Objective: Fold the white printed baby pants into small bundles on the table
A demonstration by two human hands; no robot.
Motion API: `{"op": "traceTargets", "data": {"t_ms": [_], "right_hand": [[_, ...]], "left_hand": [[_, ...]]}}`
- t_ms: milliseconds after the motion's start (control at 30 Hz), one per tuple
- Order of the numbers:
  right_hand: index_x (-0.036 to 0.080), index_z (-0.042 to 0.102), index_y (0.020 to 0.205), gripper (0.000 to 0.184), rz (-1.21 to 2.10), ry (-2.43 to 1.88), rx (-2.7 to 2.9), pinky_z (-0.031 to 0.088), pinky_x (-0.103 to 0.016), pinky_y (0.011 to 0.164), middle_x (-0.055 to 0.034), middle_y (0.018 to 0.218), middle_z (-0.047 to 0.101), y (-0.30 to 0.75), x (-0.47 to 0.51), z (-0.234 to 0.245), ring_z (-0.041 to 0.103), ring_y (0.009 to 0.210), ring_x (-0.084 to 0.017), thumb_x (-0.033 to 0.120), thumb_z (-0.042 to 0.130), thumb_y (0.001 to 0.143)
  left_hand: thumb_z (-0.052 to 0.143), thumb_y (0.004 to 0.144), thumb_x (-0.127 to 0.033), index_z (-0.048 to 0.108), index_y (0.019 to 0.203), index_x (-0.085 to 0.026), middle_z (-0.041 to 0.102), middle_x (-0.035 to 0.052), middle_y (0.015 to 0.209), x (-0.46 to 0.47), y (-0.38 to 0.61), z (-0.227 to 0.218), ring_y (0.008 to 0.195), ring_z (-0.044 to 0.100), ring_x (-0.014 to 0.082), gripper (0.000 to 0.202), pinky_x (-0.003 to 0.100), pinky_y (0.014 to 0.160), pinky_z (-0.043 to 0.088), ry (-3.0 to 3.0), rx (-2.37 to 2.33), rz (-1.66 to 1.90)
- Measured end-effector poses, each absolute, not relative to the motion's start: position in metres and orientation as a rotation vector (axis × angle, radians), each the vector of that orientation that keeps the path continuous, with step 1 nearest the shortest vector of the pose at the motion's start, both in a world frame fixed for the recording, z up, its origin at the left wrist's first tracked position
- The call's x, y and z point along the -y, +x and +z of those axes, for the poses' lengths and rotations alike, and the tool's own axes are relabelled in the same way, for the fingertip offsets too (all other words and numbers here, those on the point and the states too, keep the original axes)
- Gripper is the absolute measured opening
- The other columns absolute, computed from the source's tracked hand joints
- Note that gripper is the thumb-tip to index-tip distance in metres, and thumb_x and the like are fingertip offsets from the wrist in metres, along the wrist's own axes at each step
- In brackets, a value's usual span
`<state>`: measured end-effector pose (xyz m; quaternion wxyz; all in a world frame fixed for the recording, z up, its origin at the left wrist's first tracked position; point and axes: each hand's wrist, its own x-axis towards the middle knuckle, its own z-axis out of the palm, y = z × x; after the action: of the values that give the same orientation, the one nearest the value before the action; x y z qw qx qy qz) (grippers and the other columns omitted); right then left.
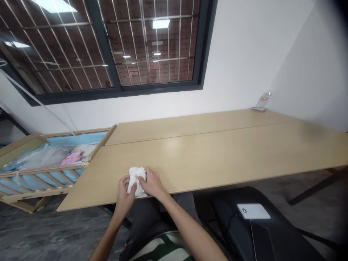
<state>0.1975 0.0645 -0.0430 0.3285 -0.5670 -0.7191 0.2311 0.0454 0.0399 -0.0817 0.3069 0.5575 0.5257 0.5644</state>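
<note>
Near the front edge of the pale wooden bench (206, 156), the left hand (125, 192) and the right hand (152, 183) both have their fingers closed on a crumpled white cloth (136, 181), which lies bunched, not flat. Beyond the bench's left end, a light wooden cot (40, 170) lined with blue padding holds a heap of grey and pink fabric (72, 158).
</note>
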Motion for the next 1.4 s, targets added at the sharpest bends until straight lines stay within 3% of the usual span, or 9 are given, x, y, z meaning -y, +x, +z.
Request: {"op": "traceTargets", "data": {"t_ms": [133, 367, 500, 633, 833, 1000, 1233, 1333, 1400], "right_hand": [[0.014, 0.057, 0.117, 0.031, 0.486, -1.515, 1.750, 0.041, -0.042, 0.097, -0.0152, 0.115, 0.056, 0.185, -0.043, -0.047, 0.052, 0.110, -0.028, 0.030, 0.055, 0.091], [0.017, 0.053, 0.111, 0.022, 0.549, -1.189, 1.616, 0.046, -0.041, 0.095, -0.0103, 0.107, 0.052, 0.142, 0.007, -0.067, 0.051, 0.104, -0.024, 0.024, 0.052, 0.089], [0.018, 0.053, 0.104, 0.020, 0.678, -0.918, 1.622, 0.049, -0.035, 0.090, -0.0077, 0.103, 0.051, 0.115, 0.038, -0.084, 0.053, 0.099, -0.021, 0.022, 0.056, 0.085], [0.021, 0.053, 0.085, 0.020, 0.784, -0.801, 1.822, 0.048, -0.030, 0.084, -0.0045, 0.097, 0.052, 0.094, 0.049, -0.090, 0.053, 0.094, -0.019, 0.029, 0.069, 0.076], [0.021, 0.056, 0.083, 0.021, 1.220, -0.939, 2.036, 0.037, -0.021, 0.059, 0.0052, 0.073, 0.057, 0.073, 0.049, -0.091, 0.054, 0.068, -0.013, 0.034, 0.072, 0.077], [0.020, 0.058, 0.074, 0.023, 1.351, -1.049, 2.039, 0.034, -0.021, 0.056, 0.0067, 0.063, 0.054, 0.063, 0.053, -0.109, 0.054, 0.065, -0.013, 0.030, 0.078, 0.069], [0.019, 0.059, 0.076, 0.021, 1.673, -1.222, 1.638, 0.041, -0.021, 0.055, 0.0047, 0.068, 0.061, 0.060, 0.046, -0.120, 0.059, 0.065, -0.013, 0.021, 0.078, 0.067], [0.020, 0.053, 0.081, 0.024, 1.882, -1.228, 1.284, 0.048, -0.023, 0.056, 0.0051, 0.065, 0.061, 0.056, 0.044, -0.118, 0.063, 0.061, -0.015, 0.018, 0.075, 0.071], [0.021, 0.050, 0.084, 0.026, 2.005, -1.186, 1.088, 0.052, -0.025, 0.057, 0.0050, 0.063, 0.063, 0.055, 0.044, -0.115, 0.065, 0.058, -0.015, 0.019, 0.073, 0.074]], "left_hand": [[0.066, 0.087, -0.047, 0.041, 0.128, -0.019, 0.063, 0.0122, 0.116, -0.017, 0.051, -0.077, 0.107, 0.067, 0.0244, 0.056, 0.043, 0.094, 0.053, 1.489, -1.356, 1.491], [0.060, 0.090, -0.052, 0.042, 0.127, -0.019, 0.063, 0.0105, 0.111, 0.023, 0.015, -0.065, 0.106, 0.066, 0.0245, 0.052, 0.041, 0.095, 0.053, 1.536, -1.406, 1.498], [0.060, 0.091, -0.052, 0.049, 0.129, -0.021, 0.065, 0.0116, 0.121, 0.060, -0.045, -0.059, 0.108, 0.067, 0.0246, 0.050, 0.035, 0.090, 0.055, 1.770, -1.484, 1.221], [0.056, 0.093, -0.052, 0.057, 0.124, -0.026, 0.069, 0.0076, 0.114, 0.097, -0.101, -0.054, 0.100, 0.069, 0.0224, 0.041, 0.026, 0.078, 0.055, 2.082, -1.707, 0.948], [0.050, 0.095, -0.051, 0.063, 0.120, -0.029, 0.071, 0.0074, 0.112, 0.117, -0.145, -0.075, 0.099, 0.070, 0.0244, 0.036, 0.028, 0.073, 0.056, 2.256, -1.883, 0.730], [0.052, 0.092, -0.057, 0.067, 0.110, -0.028, 0.071, 0.0086, 0.109, 0.126, -0.133, -0.094, 0.096, 0.070, 0.0260, 0.037, 0.032, 0.078, 0.057, 2.114, -1.856, 0.693], [0.069, 0.076, -0.052, 0.060, 0.118, -0.022, 0.069, 0.0121, 0.112, 0.135, -0.104, -0.106, 0.090, 0.071, 0.0279, 0.053, 0.034, 0.075, 0.057, 1.866, -1.835, 0.558], [0.066, 0.078, -0.054, 0.059, 0.118, -0.021, 0.069, 0.0126, 0.111, 0.133, -0.110, -0.109, 0.083, 0.071, 0.0260, 0.053, 0.033, 0.068, 0.057, 1.807, -1.793, 0.519], [0.062, 0.082, -0.055, 0.060, 0.119, -0.023, 0.070, 0.0114, 0.114, 0.131, -0.115, -0.108, 0.082, 0.071, 0.0239, 0.049, 0.032, 0.071, 0.057, 1.830, -1.757, 0.570]]}}
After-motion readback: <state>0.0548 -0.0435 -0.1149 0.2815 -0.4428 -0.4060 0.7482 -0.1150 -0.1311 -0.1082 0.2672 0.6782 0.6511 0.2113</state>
